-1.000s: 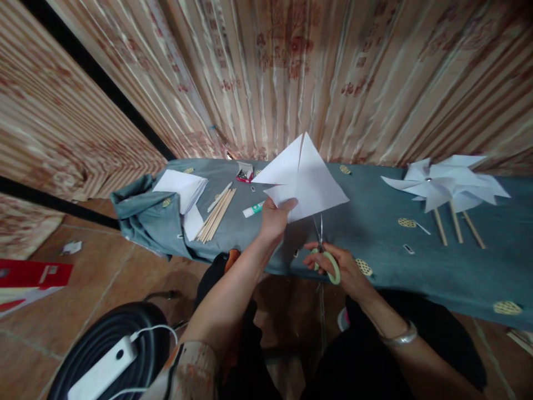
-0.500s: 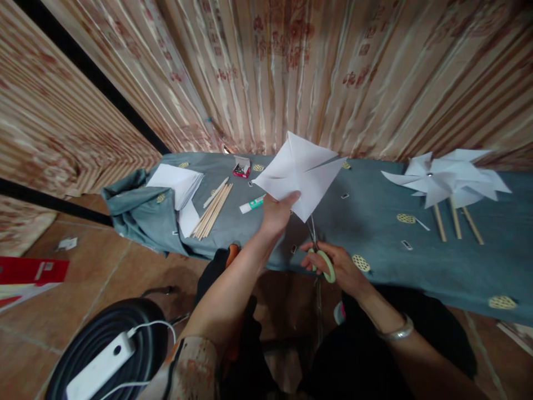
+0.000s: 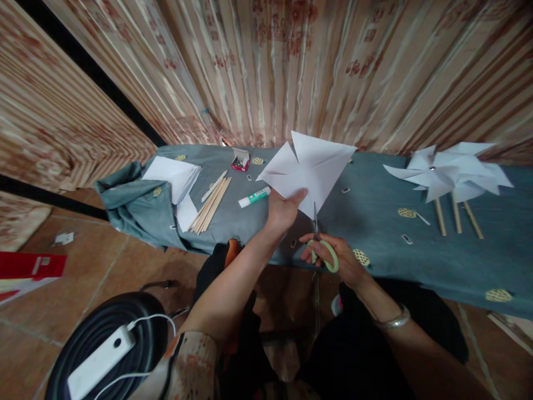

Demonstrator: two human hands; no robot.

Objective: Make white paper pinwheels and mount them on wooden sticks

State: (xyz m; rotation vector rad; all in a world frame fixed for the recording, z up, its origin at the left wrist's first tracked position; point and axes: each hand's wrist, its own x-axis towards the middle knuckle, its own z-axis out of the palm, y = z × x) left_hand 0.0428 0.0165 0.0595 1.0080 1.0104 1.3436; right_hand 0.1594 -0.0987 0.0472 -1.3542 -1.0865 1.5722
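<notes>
My left hand (image 3: 285, 210) pinches a white square sheet of paper (image 3: 306, 169) near its lower edge, thumb on top. Slits run from several of the sheet's corners toward its middle. In my right hand (image 3: 335, 256) is a pair of scissors (image 3: 325, 254) with pale green handles; its blades meet the paper's lower corner. A glue stick (image 3: 255, 198) lies just left of my left hand. Beyond it are a small red box of pins (image 3: 240, 160) and a bundle of thin wooden sticks (image 3: 211, 205).
Paper pinwheels (image 3: 449, 169) on wooden sticks lie at the right of the cloth-covered table (image 3: 375, 222). A stack of white paper (image 3: 170, 175) is at the left end. A black round stool (image 3: 144, 333) with a white power bank (image 3: 102, 364) stands at lower left.
The paper has turned a little in my left hand, and its slits show at a different angle. The scissor blades have moved up onto its lower corner.
</notes>
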